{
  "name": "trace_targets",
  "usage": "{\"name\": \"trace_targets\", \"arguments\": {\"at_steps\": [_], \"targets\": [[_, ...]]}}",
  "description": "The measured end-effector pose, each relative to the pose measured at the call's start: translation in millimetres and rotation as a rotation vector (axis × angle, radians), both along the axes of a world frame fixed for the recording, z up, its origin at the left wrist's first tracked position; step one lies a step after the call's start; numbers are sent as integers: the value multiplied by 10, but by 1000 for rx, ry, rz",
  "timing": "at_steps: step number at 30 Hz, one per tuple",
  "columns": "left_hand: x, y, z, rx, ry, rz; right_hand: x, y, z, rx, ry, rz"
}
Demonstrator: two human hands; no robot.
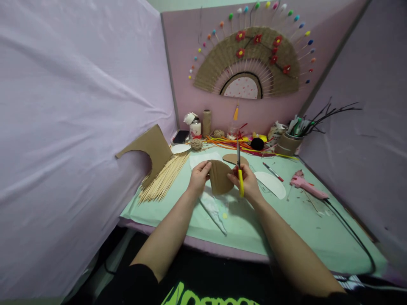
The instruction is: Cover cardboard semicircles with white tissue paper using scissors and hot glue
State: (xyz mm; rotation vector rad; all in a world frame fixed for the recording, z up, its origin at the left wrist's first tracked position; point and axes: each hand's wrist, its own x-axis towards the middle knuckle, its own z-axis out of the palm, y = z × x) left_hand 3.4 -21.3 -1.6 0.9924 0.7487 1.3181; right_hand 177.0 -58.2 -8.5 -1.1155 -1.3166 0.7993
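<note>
Between my hands, above the table, is a half-round piece of brown cardboard (220, 178). My left hand (199, 176) pinches its left edge. At its right edge my right hand (246, 180) grips the cardboard too, while a pair of scissors with yellow handles (241, 183) hangs in the same hand, blades pointing up and away. Behind them another half-round cardboard piece (235, 159) lies on the table. To the right of my right hand rests a white half-round paper piece (271, 184). A crumpled white cloth or paper (212, 205) lies below the cardboard.
On the left, a cut cardboard sheet (160, 154) leans over a pile of thin wooden sticks (165, 180). A pink glue gun (308, 185) with its cord and a pen (273, 172) lie right. Twine, jars and coloured pipe cleaners (222, 143) line the back, below a decorated fan (219, 59).
</note>
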Motion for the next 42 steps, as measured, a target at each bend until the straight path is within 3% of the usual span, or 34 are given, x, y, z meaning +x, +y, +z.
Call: {"name": "trace_targets", "arguments": {"at_steps": [6,9,17,22,42], "targets": [[-68,-57,88,369,319,141,253,1,97,-29,-311,-13],[-95,-63,111,440,423,166,318,-41,185,-32,-471,-46],[-118,-45,73,487,489,67,431,-85,275,-78,-701,99],[-122,-52,89,498,466,-11,455,-136,337,-103,-738,149],[-139,-40,135,422,451,-57,405,-155,343,-109,-789,90]]}}
